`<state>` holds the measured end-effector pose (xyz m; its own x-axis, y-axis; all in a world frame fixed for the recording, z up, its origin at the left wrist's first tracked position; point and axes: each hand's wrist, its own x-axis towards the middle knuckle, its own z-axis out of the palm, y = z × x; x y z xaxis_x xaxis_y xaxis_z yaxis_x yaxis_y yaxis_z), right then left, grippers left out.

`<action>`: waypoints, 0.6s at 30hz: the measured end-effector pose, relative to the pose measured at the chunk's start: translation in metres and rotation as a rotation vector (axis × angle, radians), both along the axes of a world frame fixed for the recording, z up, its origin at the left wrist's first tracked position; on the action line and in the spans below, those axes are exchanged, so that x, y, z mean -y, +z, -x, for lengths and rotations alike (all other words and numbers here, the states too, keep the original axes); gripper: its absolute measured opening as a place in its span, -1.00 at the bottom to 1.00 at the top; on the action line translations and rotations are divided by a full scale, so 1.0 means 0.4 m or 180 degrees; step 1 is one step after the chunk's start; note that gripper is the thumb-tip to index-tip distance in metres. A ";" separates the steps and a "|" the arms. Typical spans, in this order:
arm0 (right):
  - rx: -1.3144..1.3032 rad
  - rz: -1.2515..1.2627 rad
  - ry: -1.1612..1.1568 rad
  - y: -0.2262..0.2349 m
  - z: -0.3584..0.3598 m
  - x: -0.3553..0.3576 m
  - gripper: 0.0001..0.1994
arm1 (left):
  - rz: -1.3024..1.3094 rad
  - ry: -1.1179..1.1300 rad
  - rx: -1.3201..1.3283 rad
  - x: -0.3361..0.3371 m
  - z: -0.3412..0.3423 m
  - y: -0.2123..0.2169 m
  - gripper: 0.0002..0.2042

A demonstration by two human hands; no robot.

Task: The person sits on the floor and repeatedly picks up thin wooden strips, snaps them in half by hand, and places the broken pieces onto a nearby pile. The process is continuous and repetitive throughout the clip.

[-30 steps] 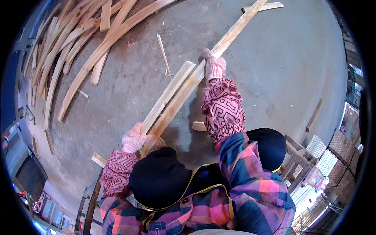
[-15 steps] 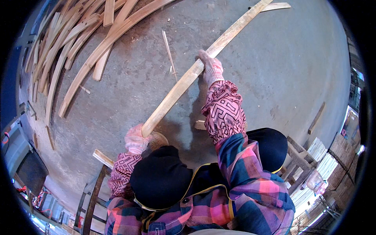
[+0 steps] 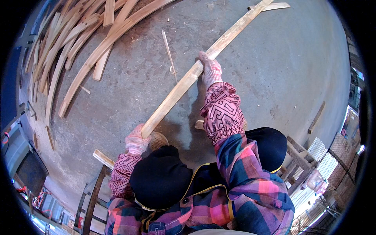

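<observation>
A long pale wooden board point(image 3: 172, 94) runs slantwise from low left to the top of the view, held in both gloved hands. Its near end rests in my left hand point(image 3: 137, 138), whose fingers are closed round it. Further up, my right hand point(image 3: 210, 67) grips the board near its middle, the thumb side showing on top and the other fingers partly hidden. At the far top right, the board's other end overlaps a short strip of wood point(image 3: 277, 6). Pink patterned sleeves cover both forearms.
A heap of long wooden strips point(image 3: 58, 43) lies on the floor at the upper left. Nearer, a thin splinter point(image 3: 168, 51) lies on the concrete. A wooden stand point(image 3: 94, 196) is at the lower left. Stacked boards point(image 3: 340, 160) and a wooden frame point(image 3: 299, 160) are at the right.
My right hand and forearm have shifted slightly left and down. The board's far end has moved a little, showing more of the strip beyond it. Both hands keep their hold.
</observation>
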<state>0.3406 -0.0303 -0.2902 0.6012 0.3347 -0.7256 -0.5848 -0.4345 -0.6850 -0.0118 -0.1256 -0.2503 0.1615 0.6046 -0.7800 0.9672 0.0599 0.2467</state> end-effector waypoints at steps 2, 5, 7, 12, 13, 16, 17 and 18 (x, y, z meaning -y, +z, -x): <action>0.0102 0.0073 0.0023 0.026 0.007 -0.003 -0.59 | 0.0007 -0.0100 -0.0146 -0.005 -0.010 0.007 -0.46; 0.1074 0.1140 0.0778 -0.011 -0.027 -0.033 -0.68 | 0.0174 -0.0261 -0.0445 -0.015 -0.034 0.018 -0.51; 0.1254 0.1409 0.0401 -0.022 -0.031 -0.048 -0.59 | 0.0231 -0.0292 -0.0500 -0.012 -0.044 0.024 -0.53; 0.1670 0.1740 0.0217 0.054 -0.030 -0.118 -0.38 | 0.0060 -0.0150 -0.0513 0.011 -0.047 0.055 -0.59; 0.1641 0.1793 0.0240 0.065 -0.038 -0.124 -0.40 | -0.0005 -0.0099 -0.0557 0.012 -0.054 0.071 -0.60; 0.1766 0.1948 0.0452 -0.031 -0.108 -0.102 -0.40 | 0.0708 -0.0196 -0.1107 -0.035 -0.147 0.135 -0.59; 0.1774 0.1964 0.0590 -0.059 -0.092 -0.124 -0.39 | 0.0841 -0.0089 -0.1375 -0.056 -0.151 0.181 -0.58; 0.1779 0.1960 0.0423 -0.077 -0.125 -0.092 -0.37 | 0.0746 -0.0344 -0.1594 -0.077 -0.207 0.203 -0.68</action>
